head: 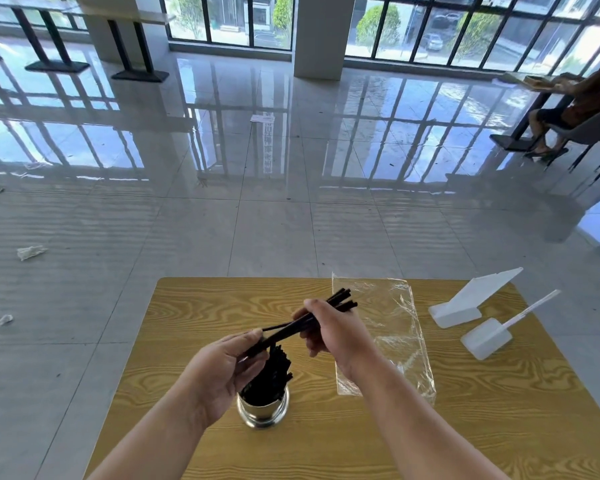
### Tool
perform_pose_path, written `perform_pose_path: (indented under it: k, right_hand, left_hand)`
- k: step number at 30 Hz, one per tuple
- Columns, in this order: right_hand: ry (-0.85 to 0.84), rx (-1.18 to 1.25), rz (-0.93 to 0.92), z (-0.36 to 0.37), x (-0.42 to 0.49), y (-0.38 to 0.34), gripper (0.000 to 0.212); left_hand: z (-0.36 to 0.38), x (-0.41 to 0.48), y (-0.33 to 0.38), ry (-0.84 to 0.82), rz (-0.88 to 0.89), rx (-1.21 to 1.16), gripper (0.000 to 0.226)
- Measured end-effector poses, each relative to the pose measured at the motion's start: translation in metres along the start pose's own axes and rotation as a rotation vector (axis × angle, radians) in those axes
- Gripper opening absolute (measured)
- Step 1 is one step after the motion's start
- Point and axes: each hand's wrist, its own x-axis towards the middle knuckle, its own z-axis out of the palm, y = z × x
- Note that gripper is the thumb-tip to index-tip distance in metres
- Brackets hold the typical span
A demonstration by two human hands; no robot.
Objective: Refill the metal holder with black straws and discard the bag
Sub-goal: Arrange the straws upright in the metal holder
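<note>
A shiny metal holder (pixel 263 412) stands on the wooden table (pixel 201 306), packed with upright black straws (pixel 272 374). Just above it I hold a small bundle of black straws (pixel 293 329) nearly level, tilted up to the right. My left hand (pixel 222 372) grips the bundle's lower left end, and my right hand (pixel 333 329) grips it near the upper right end. A clear plastic bag (pixel 392 327) lies flat on the table to the right, partly behind my right forearm.
Two white plastic stands (pixel 465 303) (pixel 485 337) sit at the table's right side. Shiny tiled floor beyond holds scraps of paper (pixel 30 252). A person sits at a table at the far right (pixel 575 109). Black table legs stand at the far left.
</note>
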Motion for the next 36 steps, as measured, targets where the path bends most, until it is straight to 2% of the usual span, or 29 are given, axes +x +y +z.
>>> perform_pose_path:
  k: [4, 8, 11, 13, 16, 19, 22, 23, 25, 30, 32, 36]
  right_hand:
    - [0.008, -0.302, -0.092, 0.0, -0.004, 0.003, 0.033]
    - [-0.029, -0.465, -0.167, 0.017, -0.01, 0.021, 0.042]
    - [-0.077, -0.561, -0.181, 0.03, -0.01, 0.036, 0.033]
    - [-0.122, -0.713, -0.176, 0.03, -0.007, 0.044, 0.027]
    - [-0.048, -0.683, -0.137, 0.017, -0.004, 0.052, 0.026]
    - [0.05, -0.675, -0.076, 0.005, -0.002, 0.064, 0.022]
    - [-0.005, -0.714, 0.096, 0.004, -0.002, 0.076, 0.032]
    - [-0.053, -0.708, 0.136, 0.007, -0.002, 0.079, 0.033]
    - [-0.115, -0.649, 0.173, 0.013, -0.003, 0.083, 0.029]
    - [-0.113, -0.566, 0.168, 0.018, -0.004, 0.084, 0.025]
    - [-0.099, -0.559, 0.16, 0.015, -0.004, 0.083, 0.023]
    - [-0.071, -0.549, 0.133, 0.012, -0.004, 0.083, 0.019]
  left_hand:
    - [-0.017, 0.006, -0.009, 0.184, 0.095, 0.551, 0.019]
    - [-0.032, 0.01, -0.012, 0.278, 0.25, 0.788, 0.014]
    - [-0.035, 0.011, -0.015, 0.292, 0.32, 1.016, 0.013]
    - [-0.034, 0.011, -0.017, 0.274, 0.328, 1.168, 0.018]
    - [-0.034, 0.013, -0.024, 0.23, 0.293, 1.394, 0.033]
    - [-0.03, 0.015, -0.033, 0.166, 0.289, 1.482, 0.059]
    - [-0.023, 0.019, -0.042, 0.115, 0.313, 1.541, 0.083]
    - [-0.019, 0.019, -0.044, 0.101, 0.325, 1.58, 0.082]
    - [-0.012, 0.019, -0.046, 0.077, 0.359, 1.675, 0.063]
    - [-0.006, 0.024, -0.05, 0.084, 0.492, 1.817, 0.026]
    - [-0.005, 0.026, -0.049, 0.094, 0.547, 1.82, 0.019]
    - [-0.008, 0.028, -0.047, 0.089, 0.614, 1.847, 0.02]
